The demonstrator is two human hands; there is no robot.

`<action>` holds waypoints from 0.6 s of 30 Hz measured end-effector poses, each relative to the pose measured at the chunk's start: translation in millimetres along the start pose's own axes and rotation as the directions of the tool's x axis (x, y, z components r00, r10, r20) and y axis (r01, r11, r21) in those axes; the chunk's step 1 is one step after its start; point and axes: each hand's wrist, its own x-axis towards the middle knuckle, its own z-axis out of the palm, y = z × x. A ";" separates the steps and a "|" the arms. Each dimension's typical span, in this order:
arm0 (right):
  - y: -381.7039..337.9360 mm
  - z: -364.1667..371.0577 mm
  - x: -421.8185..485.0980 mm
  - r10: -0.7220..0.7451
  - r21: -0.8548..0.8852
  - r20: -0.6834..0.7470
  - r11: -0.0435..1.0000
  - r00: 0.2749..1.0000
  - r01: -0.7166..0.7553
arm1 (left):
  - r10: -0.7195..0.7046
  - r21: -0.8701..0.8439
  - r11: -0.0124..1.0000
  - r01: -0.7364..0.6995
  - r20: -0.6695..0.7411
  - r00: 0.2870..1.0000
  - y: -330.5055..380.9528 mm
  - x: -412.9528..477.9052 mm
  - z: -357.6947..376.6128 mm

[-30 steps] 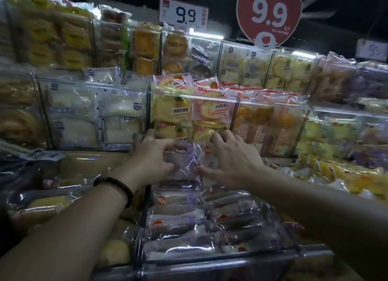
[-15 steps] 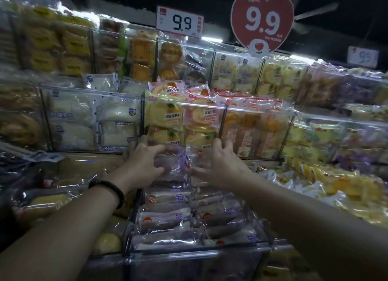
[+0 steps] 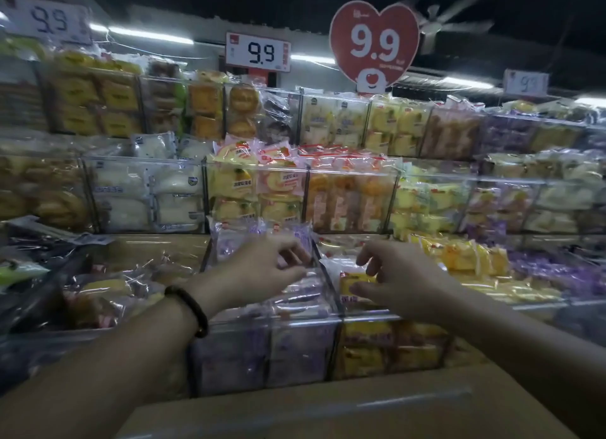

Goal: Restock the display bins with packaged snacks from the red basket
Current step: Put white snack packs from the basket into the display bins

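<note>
Place: shop, probably a supermarket snack aisle.
Prices: red heart sign (image 3: 374, 41) and white price card (image 3: 258, 52), both "9.9".
Stock: tiered clear display bins (image 3: 255, 169) full of packaged snacks (image 3: 231, 183).

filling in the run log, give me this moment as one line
step: restocking | left hand: at purple packs, grip unclear | right hand: at yellow pack, grip unclear | red basket: not in view
</note>
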 end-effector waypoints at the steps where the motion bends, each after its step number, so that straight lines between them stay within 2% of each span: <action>1: 4.3 -1.3 -11.2 0.010 0.020 0.009 1.000 1.000 -0.011 | 0.000 -0.035 0.999 0.001 0.054 0.999 15.8 -11.2 11.9; 7: 40.8 21.2 -79.4 0.094 0.182 0.020 0.979 0.995 -0.096 | -0.005 -0.079 0.996 0.033 0.329 0.944 72.3 -62.1 96.9; 13: 98.1 64.6 -140.5 0.161 0.228 0.138 0.955 0.977 -0.189 | -0.017 -0.130 0.987 0.092 0.491 0.871 83.3 -73.4 190.6; 16: 138.5 91.2 -168.6 0.265 0.216 0.272 0.920 0.925 -0.327 | -0.039 -0.098 0.987 0.124 0.610 0.792 80.1 -66.2 244.3; 18: 167.7 113.2 -189.8 0.319 0.219 0.400 0.877 0.859 -0.428 | -0.046 -0.050 0.992 0.115 0.712 0.700 78.9 -61.4 281.5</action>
